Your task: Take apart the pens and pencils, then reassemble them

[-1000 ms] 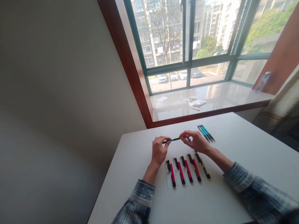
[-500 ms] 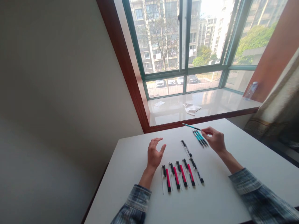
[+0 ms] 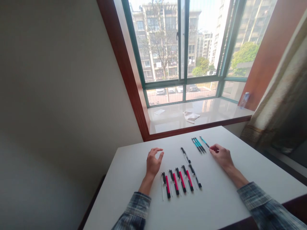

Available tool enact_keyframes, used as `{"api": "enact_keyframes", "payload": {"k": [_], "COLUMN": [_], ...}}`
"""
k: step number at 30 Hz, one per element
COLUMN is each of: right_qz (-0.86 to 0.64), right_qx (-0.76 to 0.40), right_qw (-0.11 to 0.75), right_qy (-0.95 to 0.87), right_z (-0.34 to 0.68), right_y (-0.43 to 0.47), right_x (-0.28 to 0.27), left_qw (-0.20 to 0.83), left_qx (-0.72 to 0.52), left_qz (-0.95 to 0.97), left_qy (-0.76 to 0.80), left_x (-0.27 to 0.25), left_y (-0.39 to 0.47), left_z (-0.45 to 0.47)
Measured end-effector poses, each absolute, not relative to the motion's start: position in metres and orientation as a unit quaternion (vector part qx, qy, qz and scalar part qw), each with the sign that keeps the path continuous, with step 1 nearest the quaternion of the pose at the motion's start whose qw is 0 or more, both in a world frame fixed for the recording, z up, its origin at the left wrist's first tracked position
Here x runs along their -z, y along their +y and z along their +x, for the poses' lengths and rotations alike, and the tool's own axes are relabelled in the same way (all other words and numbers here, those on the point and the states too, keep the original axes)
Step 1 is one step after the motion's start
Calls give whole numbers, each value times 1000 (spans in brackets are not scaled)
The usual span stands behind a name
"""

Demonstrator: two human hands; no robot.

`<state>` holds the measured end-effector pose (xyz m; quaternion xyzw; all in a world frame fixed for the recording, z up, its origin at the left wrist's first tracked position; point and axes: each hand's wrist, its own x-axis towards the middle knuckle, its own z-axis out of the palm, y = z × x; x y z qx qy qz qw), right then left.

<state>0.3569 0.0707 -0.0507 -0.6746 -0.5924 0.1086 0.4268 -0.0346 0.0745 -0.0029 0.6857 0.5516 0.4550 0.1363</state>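
My right hand (image 3: 221, 156) pinches the dark end of a teal pen (image 3: 204, 141) at the right of the table. Just left of it, several more teal pens (image 3: 196, 143) lie side by side. My left hand (image 3: 153, 163) holds nothing; its thumb and fingers are curved apart above the table. Beside that hand is a row of pen parts: red barrels with black ends (image 3: 175, 185), short black pieces (image 3: 171, 174) and thin clear refills (image 3: 162, 189). Behind the row lie another black piece (image 3: 183, 150) and a thin part with a black end (image 3: 188, 159).
The white table (image 3: 124, 191) meets a windowsill (image 3: 170, 123) with a crumpled white cloth (image 3: 191, 117), a paper (image 3: 159, 111) and a clear bottle (image 3: 244, 99). A grey wall (image 3: 59, 111) stands at left, a curtain (image 3: 268, 105) at right.
My right hand has lowered the teal pen from above the other teal pens to the table on their right. My left hand stays beside the parts row, and the view has shifted slightly.
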Motion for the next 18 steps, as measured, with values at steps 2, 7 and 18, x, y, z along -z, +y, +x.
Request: {"api": "enact_keyframes", "payload": {"k": [2,7,18], "right_qz": [-674,-668,-662], "right_qx": [-112,-129,-146], "right_qw": [422,423,413], "right_qy": [-596,-599,-608], "right_z": [357,357,352], "right_y": [69,66,62], "right_x": [51,49,45], "left_qw": [138,141,135], "left_qx": [-456,-456,-450], "left_qz": [682,673,674], "left_qy": [555,565,570], "left_x": [3,3,7], "left_y": [73,71,75], "left_z": [-36,-37,-40]}}
